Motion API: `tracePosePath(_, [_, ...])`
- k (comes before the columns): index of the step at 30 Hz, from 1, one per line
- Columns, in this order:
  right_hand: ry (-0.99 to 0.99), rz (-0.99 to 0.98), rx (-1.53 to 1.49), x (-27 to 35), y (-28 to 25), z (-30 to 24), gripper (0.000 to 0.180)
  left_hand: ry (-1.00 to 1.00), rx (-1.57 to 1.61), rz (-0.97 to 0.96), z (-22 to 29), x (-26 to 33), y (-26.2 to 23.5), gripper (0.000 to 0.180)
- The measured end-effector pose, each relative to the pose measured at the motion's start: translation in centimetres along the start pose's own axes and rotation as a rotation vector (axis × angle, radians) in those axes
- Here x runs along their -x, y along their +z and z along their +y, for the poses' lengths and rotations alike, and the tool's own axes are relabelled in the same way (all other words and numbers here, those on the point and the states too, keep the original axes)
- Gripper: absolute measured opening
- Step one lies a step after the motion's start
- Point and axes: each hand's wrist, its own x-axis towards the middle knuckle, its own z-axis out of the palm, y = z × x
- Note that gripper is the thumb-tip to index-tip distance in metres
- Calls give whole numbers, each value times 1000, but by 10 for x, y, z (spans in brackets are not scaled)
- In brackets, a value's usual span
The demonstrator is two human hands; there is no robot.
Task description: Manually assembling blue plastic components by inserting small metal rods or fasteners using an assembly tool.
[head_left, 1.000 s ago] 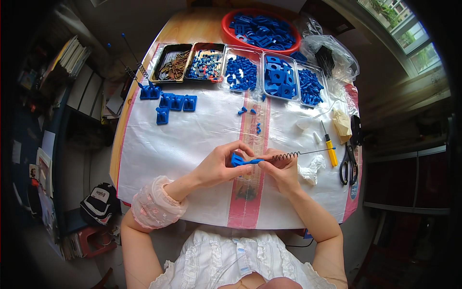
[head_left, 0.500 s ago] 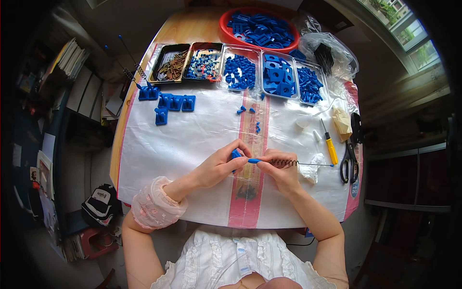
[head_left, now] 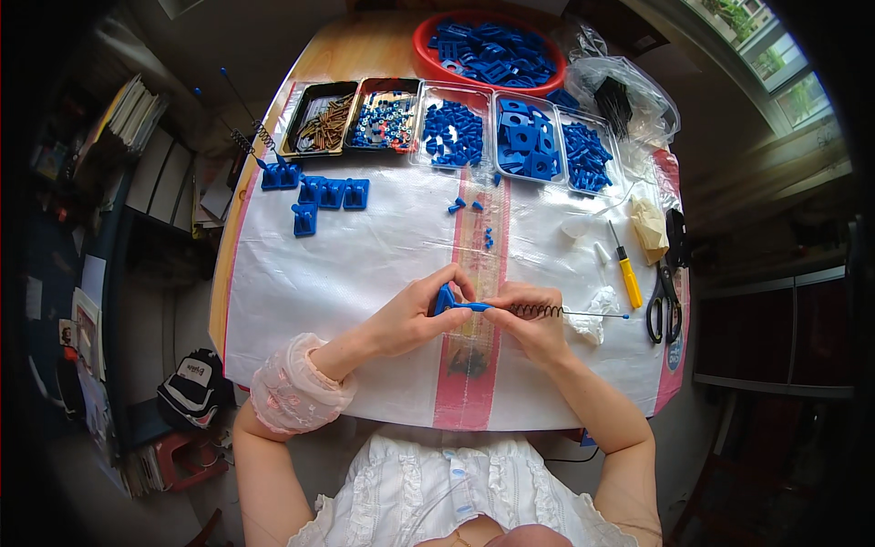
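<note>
In front of me at mid-table, my left hand [head_left: 407, 316] pinches a blue plastic base [head_left: 443, 299] between thumb and fingers. A narrow blue stem [head_left: 478, 306] runs from it toward my right hand [head_left: 532, 330], whose thumb and fingers close on a black coil-spring wire [head_left: 545, 311] at the stem's end. The wire's straight part points right and ends in a small blue tip [head_left: 626, 316]. My fingers cover the joint between stem and spring. Beyond my hands lie a few loose blue pegs [head_left: 457, 207] and smaller blue pieces [head_left: 488, 239].
At the back, trays hold screws [head_left: 325, 123], nuts [head_left: 385, 120] and blue parts [head_left: 453, 133]; behind is a red basin [head_left: 422, 55]. Blue bases [head_left: 333, 193] sit far left, two with upright spring wires. Right: a yellow screwdriver [head_left: 630, 281], black scissors [head_left: 664, 305], crumpled tissue [head_left: 597, 314].
My left fingers have shifted a little on the blue base, so more of it and its stem shows. The wire's tip has dipped slightly and moved a bit left.
</note>
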Motion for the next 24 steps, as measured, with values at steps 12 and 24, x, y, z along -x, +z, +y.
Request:
tracePosePath(12, [10,10,1,0,0,-1,10,15,106,21,-5,-2,1,20])
tracePosePath(24, [43,-27,-67,0,1,-2,12,-26,152,26,2,1,3,13])
